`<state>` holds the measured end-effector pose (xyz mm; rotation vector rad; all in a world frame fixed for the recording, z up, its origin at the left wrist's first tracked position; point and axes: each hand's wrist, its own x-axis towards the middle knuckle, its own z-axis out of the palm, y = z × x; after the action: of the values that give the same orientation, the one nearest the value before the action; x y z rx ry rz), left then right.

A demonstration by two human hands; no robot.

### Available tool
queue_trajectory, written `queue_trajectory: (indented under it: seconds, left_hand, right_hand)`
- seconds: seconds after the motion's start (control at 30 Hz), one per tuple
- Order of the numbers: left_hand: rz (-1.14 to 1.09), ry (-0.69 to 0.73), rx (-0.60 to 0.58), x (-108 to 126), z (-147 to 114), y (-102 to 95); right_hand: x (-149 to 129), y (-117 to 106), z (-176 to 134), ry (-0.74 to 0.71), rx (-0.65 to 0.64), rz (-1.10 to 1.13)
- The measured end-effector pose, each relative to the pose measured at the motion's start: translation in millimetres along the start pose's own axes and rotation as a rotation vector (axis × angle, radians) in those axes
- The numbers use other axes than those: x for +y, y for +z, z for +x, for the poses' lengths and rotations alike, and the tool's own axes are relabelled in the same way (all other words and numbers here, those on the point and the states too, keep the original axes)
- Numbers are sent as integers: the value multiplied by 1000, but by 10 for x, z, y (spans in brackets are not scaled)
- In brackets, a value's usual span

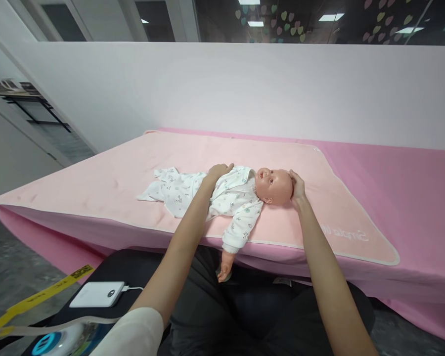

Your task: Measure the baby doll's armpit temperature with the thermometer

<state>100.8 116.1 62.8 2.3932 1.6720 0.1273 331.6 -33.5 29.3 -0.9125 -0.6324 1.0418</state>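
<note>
"What are your fingers doing?"

"My right hand [297, 187] cups the crown of the doll [243, 195], fingers curved, not clenched. My left hand [220, 172] lies across the doll's middle; I cannot tell whether it's pinching the clothes [181, 195]."

"And the doll?"

"On the mat [193, 148], roughly on its back, one arm [241, 227] hanging over the near edge toward my lap [244, 316]."

"What could go wrong?"

"That overhanging arm might snag on me, or roll the doll my way if my left hand lifted."

"Any writing?"

"Pale letters [346, 234] beyond the doll's head, perhaps 'Simple', partly behind my forearm [319, 242]. The yellow strap [46, 295], past the doll's feet, has print I can't read."
</note>
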Motion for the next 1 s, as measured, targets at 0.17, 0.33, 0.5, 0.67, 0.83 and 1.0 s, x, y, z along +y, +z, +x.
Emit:
queue_trajectory:
  seconds: [0.17,0.33,0.5,0.67,0.83,1.0]
  left_hand:
    - [9,2,-11,-4,59,9]
    - [1,6,0,18,-26,-14]
    - [-37,5,13,33,-98,-34]
    - [-73,3,21,33,-107,-37]
    - [-95,4,32,33,-126,-37]
    - [-102,13,36,28,-126,-37]
  right_hand:
    - [-81,-144,64,-78,176,171]
    - [-33,-55,38,-38,128,26]
    - [11,105,-81,149,-96,9]
    - [-10,86,-83,149,-79,9]
    - [3,84,-77,120,-72,-13]
    - [24,71,-66,108,-83,-27]
